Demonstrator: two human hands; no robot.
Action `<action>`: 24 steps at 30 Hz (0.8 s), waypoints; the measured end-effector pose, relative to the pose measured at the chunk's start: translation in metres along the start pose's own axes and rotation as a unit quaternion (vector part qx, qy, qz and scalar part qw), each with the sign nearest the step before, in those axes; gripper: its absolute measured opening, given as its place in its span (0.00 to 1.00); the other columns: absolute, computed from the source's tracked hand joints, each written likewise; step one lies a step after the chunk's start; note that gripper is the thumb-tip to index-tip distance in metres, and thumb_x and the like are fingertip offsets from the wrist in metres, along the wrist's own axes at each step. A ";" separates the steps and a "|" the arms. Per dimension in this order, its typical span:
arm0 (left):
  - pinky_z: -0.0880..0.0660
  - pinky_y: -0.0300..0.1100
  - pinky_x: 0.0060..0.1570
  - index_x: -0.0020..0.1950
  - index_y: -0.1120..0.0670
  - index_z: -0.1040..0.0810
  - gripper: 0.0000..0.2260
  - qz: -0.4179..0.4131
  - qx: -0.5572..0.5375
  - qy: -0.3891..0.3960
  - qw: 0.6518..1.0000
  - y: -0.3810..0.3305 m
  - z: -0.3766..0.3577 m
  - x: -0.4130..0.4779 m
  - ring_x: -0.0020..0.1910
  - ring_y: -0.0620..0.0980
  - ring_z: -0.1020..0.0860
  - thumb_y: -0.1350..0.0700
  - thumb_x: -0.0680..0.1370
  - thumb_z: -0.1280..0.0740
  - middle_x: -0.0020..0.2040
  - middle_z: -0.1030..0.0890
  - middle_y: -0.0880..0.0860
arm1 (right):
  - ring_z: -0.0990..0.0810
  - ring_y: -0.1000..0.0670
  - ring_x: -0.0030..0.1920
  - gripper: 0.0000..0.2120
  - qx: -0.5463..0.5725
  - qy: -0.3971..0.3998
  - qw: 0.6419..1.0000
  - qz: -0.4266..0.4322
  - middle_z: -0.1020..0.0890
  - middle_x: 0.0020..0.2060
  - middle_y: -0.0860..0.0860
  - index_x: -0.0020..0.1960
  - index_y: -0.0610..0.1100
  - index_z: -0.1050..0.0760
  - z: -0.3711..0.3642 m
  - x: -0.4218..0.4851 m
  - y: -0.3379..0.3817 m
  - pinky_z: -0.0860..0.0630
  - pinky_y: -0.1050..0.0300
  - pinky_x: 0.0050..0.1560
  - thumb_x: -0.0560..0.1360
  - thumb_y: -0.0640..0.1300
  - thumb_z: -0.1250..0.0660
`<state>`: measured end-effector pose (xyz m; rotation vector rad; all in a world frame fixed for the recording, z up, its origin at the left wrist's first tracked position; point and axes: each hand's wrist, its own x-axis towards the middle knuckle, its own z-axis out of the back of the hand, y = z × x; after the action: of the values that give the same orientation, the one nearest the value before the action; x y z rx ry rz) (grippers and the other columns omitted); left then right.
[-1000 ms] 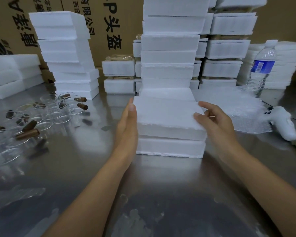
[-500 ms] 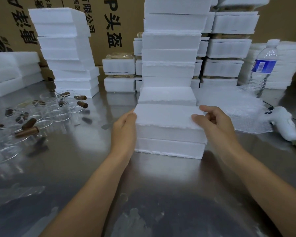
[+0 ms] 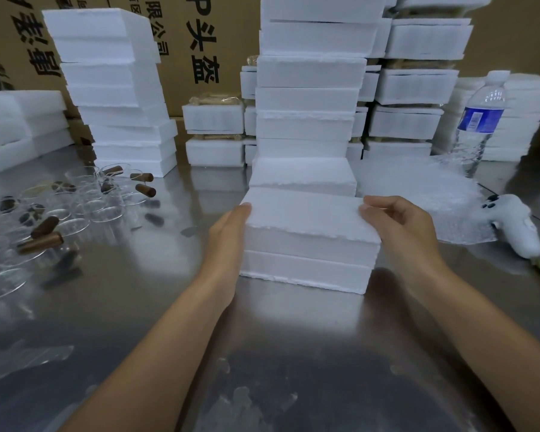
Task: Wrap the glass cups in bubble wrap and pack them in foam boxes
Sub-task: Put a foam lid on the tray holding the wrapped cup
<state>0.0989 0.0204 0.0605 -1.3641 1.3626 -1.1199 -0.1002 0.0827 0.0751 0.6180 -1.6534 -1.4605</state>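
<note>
Steel bench [image 3: 122,322], left hand [image 3: 228,235] flat against, right hand [image 3: 399,226] pinching the foam lid [image 3: 306,219]; uneven lifting could crack it.

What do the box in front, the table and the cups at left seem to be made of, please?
Box: apparently white expanded foam, matte, with crumbly ragged edges. Table: likely stainless steel, glossy, mirroring the stacks. Cups: clear glass by the look, see-through, with brown handles, possibly wood.

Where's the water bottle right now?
Head view, back right of the steel table: the water bottle stands upright just behind the bubble wrap pile, in front of a stack of foam sheets.
</note>
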 end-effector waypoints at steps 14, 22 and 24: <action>0.27 0.37 0.36 0.37 0.51 0.22 0.10 0.006 0.004 -0.005 1.000 -0.003 -0.001 0.008 0.31 0.42 0.21 0.52 0.77 0.36 0.27 0.20 0.41 | 0.20 0.56 0.42 0.06 0.003 0.039 0.997 -0.072 0.19 0.45 0.53 0.52 0.52 0.24 -0.004 -0.003 -0.001 0.25 0.58 0.49 0.76 0.50 0.35; 0.29 0.29 0.26 0.39 0.51 0.24 0.10 -0.017 0.003 -0.015 1.000 -0.003 -0.006 0.001 0.27 0.36 0.23 0.52 0.79 0.38 0.26 0.21 0.40 | 0.22 0.62 0.36 0.04 -0.010 0.047 0.997 -0.066 0.20 0.42 0.55 0.47 0.52 0.24 -0.002 -0.006 -0.001 0.30 0.63 0.41 0.76 0.50 0.36; 0.27 0.35 0.34 0.41 0.50 0.23 0.09 -0.014 0.009 -0.017 1.000 -0.003 -0.006 0.000 0.36 0.41 0.21 0.51 0.79 0.39 0.34 0.19 0.43 | 0.22 0.65 0.33 0.03 -0.012 0.046 0.997 -0.067 0.20 0.42 0.55 0.46 0.53 0.24 -0.002 -0.006 0.000 0.30 0.65 0.39 0.76 0.50 0.37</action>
<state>0.0936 0.0200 0.0649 -1.3870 1.3088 -1.1209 -0.0951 0.0868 0.0734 0.7852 -1.5460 -1.5215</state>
